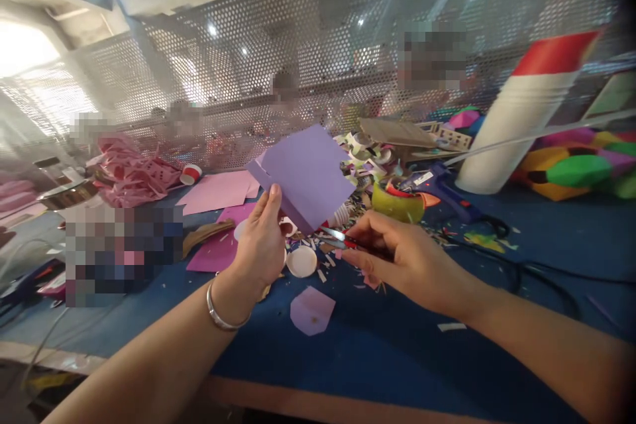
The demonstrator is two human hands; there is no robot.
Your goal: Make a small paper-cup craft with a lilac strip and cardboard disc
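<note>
My left hand (264,238) grips a folded sheet of purple paper (311,172) at its lower left edge, thumb in front. Small scissors (338,236) with red and black handles are in my right hand (397,258), its fingers wrapped round them. Their blades point left, close to the paper's lower corner; whether they touch it I cannot tell. Below both hands a light purple cut piece (312,311) lies flat on the blue table (377,358). A small white round lid or disc (301,261) rests just behind it.
Paper scraps (368,146) are heaped behind my hands. A yellow-green bowl (397,202) and a blue glue gun (440,189) with a black cable (517,271) stand right. Farther right leans a tall white cylinder (521,112). Pink strips (129,172) and pink sheets (216,191) lie left.
</note>
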